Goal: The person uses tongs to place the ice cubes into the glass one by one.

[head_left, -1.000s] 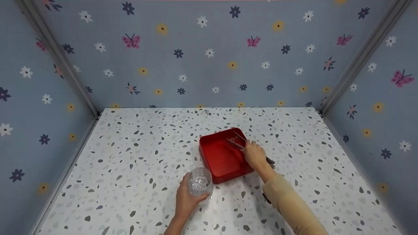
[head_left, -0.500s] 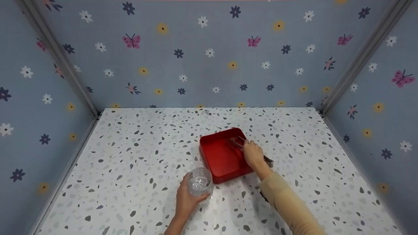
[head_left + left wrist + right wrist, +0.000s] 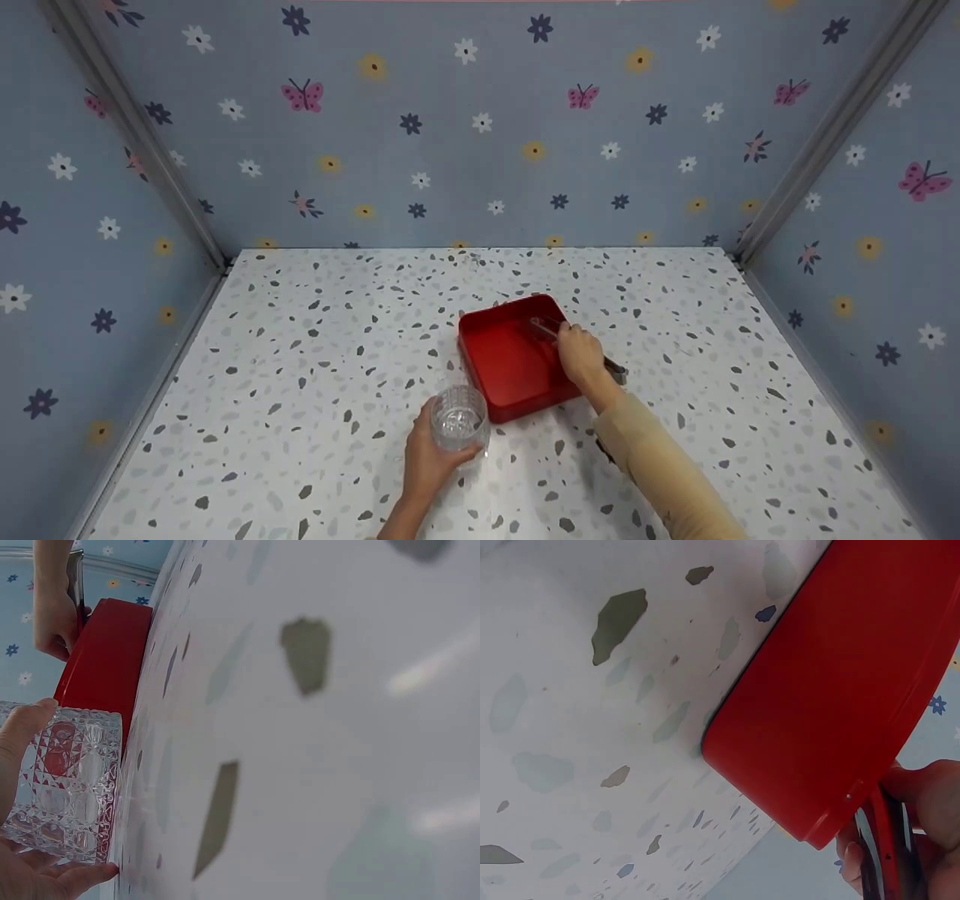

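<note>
My left hand (image 3: 427, 459) holds a clear cut-glass tumbler (image 3: 459, 418), fingers on one side and thumb on the other. The tumbler (image 3: 79, 780) stands upright on the table beside the near left corner of a red square tray (image 3: 517, 371). My right hand (image 3: 581, 354) grips metal tongs (image 3: 616, 369) over the tray's right wall. Their tips reach down inside, close to a small clear thing (image 3: 535, 321) near the far right corner. Whether the tips pinch it is too small to tell. In the right wrist view, the tray's outer wall hides the tips of the tongs (image 3: 889, 847).
A white speckled table (image 3: 337, 360) bears everything. Blue flowered panels (image 3: 480, 150) stand at the back and both sides, with grey metal posts (image 3: 825, 135) at the corners. A dark object (image 3: 604, 450) shows partly beneath the right sleeve.
The tongs' arms have drawn closer together around the small clear thing. My right hand has moved slightly left and toward me. The left hand, tumbler and tray have stayed put.
</note>
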A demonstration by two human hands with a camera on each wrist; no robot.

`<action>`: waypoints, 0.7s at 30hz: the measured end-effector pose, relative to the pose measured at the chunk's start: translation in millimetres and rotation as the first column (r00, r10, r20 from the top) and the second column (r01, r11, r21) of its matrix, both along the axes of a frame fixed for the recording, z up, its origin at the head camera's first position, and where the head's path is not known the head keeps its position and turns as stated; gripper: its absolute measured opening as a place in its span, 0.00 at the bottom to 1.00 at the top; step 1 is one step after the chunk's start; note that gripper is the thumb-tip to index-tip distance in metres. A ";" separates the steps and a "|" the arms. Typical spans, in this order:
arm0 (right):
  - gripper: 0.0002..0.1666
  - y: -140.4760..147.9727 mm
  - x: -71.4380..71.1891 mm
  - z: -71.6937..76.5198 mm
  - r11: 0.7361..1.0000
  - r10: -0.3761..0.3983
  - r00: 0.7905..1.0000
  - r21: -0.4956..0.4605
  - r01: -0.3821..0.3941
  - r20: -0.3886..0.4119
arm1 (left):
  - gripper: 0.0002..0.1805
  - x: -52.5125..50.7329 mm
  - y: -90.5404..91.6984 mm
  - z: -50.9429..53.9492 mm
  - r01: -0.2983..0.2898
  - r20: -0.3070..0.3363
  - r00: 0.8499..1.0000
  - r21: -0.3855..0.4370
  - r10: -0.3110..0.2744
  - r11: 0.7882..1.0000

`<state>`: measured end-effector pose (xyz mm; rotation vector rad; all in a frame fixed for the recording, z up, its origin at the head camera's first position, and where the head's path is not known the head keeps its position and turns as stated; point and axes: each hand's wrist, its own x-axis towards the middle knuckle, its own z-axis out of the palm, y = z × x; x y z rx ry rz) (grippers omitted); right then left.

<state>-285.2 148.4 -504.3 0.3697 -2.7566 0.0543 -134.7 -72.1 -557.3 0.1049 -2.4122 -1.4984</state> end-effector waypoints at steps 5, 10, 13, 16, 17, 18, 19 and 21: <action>0.12 0.0 -0.4 2.1 1.000 0.007 1.000 -0.008 -0.007 0.029 | 0.53 0.1 0.3 0.3 -0.003 -0.003 1.000 0.000 0.003 1.000; 0.10 0.3 -0.6 4.9 1.000 0.014 0.999 -0.021 -0.013 0.042 | 0.52 -0.7 0.1 0.1 -0.011 -0.028 1.000 0.009 0.011 1.000; 0.10 0.2 -0.2 6.4 1.000 0.016 0.998 -0.021 -0.015 0.059 | 0.52 -0.6 0.0 -0.1 -0.014 -0.026 1.000 0.012 0.014 1.000; 0.09 -0.3 0.6 7.5 1.000 0.014 0.997 -0.010 -0.014 0.079 | 0.52 -0.1 0.2 -0.4 -0.011 -0.016 1.000 0.016 0.011 1.000; 0.08 -0.5 0.9 7.7 1.000 0.014 0.996 -0.003 -0.014 0.083 | 0.52 0.1 0.3 -0.4 -0.010 -0.013 1.000 0.018 0.011 1.000; 0.08 -0.6 1.2 7.8 1.000 0.016 0.996 0.003 -0.016 0.084 | 0.52 0.2 0.4 -0.4 -0.010 -0.012 1.000 0.020 0.011 1.000; 0.08 -0.6 1.3 7.8 1.000 0.017 0.996 0.009 -0.018 0.082 | 0.52 0.3 0.5 -0.4 -0.011 -0.012 1.000 0.020 0.011 1.000; 0.07 -0.6 1.6 7.7 0.999 0.025 0.997 0.018 -0.026 0.067 | 0.52 0.4 0.5 -0.4 -0.011 -0.013 1.000 0.019 0.012 1.000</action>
